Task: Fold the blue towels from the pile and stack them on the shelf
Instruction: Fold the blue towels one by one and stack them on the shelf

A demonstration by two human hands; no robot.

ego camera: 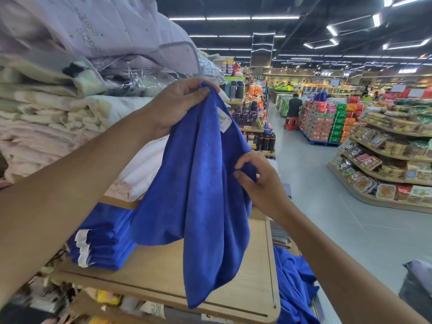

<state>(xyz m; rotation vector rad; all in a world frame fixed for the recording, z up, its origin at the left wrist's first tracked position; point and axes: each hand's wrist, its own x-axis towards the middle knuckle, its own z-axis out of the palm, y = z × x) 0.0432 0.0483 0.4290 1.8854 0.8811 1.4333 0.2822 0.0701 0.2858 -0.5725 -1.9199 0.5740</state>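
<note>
A blue towel (201, 195) hangs unfolded in front of me, above the wooden shelf (168, 277). My left hand (180, 106) pinches its top corner, raised high. Lower and to the right, my right hand (259, 181) pinches the towel's right edge between thumb and fingers. A white label shows near the towel's top. A stack of folded blue towels (102, 242) lies on the shelf at the left. The pile of loose blue towels (292, 286) lies below the shelf's right end.
Folded cream and pink bedding (46, 127) fills the shelves at left, with lilac quilts above. A shop aisle with grey floor runs ahead on the right, lined by snack shelves (383, 164). A person (293, 106) stands far down the aisle.
</note>
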